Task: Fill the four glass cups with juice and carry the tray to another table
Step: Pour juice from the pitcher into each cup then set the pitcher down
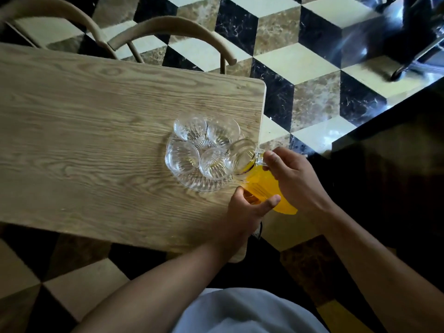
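A round ribbed glass tray [192, 183] rests near the right end of a wooden table [96, 131]. Several clear glass cups stand on it: far left [189, 128], far right [223, 132], near left [182, 158] and near right [212, 163]. All look empty, apart from a faint yellow tint in the near left one. A glass jug [259, 181] of orange juice is tilted, its mouth over the tray's right rim. My right hand [295, 174] grips the jug's handle. My left hand [247, 207] supports the jug's underside.
Two curved wooden chair backs [173, 27] stand behind the table's far edge. The floor [312, 68] is patterned in black, cream and brown tiles. A dark table edge [384, 145] lies to the right. The tray sits close to the wooden table's right edge.
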Available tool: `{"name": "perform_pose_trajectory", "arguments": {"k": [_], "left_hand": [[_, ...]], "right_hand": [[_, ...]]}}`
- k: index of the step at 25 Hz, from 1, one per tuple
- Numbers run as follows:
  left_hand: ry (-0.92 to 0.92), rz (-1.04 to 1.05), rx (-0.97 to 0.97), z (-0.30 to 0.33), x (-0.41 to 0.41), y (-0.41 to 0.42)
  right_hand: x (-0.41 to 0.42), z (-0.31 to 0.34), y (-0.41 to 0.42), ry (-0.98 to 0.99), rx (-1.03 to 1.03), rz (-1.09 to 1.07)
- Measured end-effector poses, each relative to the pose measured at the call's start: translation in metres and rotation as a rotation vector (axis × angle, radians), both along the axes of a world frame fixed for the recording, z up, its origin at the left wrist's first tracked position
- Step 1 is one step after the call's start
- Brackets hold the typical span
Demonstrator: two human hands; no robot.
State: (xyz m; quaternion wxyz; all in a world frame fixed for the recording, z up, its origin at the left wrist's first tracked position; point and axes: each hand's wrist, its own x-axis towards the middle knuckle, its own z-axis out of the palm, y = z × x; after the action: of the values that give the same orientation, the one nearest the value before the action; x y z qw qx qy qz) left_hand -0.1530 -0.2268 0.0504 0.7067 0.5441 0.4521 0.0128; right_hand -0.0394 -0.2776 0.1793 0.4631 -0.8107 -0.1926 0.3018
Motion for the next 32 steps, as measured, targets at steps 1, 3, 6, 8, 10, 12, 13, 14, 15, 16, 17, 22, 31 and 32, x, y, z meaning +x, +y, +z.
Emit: {"name": "perform_pose_trajectory", "arguments": {"k": [1, 3, 6, 8, 10, 12, 13, 14, 15, 16, 17, 22, 31, 32], "left_hand": [[0.007, 0.003, 0.002, -0.001, 0.001, -0.002], [0.000, 0.031, -0.035, -0.003, 0.001, -0.005], [-0.043, 0.053, -0.083, -0.005, 0.001, -0.007], [-0.083, 0.063, -0.105, -0.009, 0.002, -0.009], [-0.103, 0.081, -0.110, -0.012, 0.004, -0.010], [-0.098, 0.082, -0.101, -0.014, 0.007, -0.011], [-0.095, 0.080, -0.107, -0.015, 0.009, -0.011], [-0.093, 0.081, -0.117, -0.017, 0.009, -0.012], [-0.089, 0.085, -0.123, -0.018, 0.010, -0.012], [-0.076, 0.088, -0.122, -0.020, 0.011, -0.013], [-0.057, 0.087, -0.116, -0.021, 0.012, -0.014], [0.004, 0.092, -0.127, -0.023, 0.023, -0.022], [-0.067, 0.200, -0.270, -0.016, 0.036, -0.032], [-0.073, 0.210, -0.277, -0.015, 0.037, -0.032]], "right_hand": [[0.001, -0.001, 0.001, 0.000, -0.024, 0.012], [0.001, -0.003, 0.004, 0.003, -0.069, 0.042], [0.001, -0.005, 0.010, -0.021, -0.130, 0.065], [0.001, -0.007, 0.013, -0.042, -0.155, 0.072], [0.001, -0.008, 0.017, -0.060, -0.193, 0.091], [0.001, -0.009, 0.021, -0.080, -0.226, 0.104], [0.002, -0.009, 0.022, -0.091, -0.240, 0.109], [0.003, -0.009, 0.023, -0.099, -0.255, 0.116], [0.004, -0.008, 0.024, -0.105, -0.271, 0.125], [0.005, -0.008, 0.025, -0.110, -0.287, 0.132], [0.006, -0.008, 0.026, -0.116, -0.298, 0.137], [0.010, -0.010, 0.032, -0.143, -0.335, 0.155], [0.016, -0.009, 0.039, -0.204, -0.409, 0.176], [0.016, -0.009, 0.039, -0.203, -0.414, 0.178]]}}
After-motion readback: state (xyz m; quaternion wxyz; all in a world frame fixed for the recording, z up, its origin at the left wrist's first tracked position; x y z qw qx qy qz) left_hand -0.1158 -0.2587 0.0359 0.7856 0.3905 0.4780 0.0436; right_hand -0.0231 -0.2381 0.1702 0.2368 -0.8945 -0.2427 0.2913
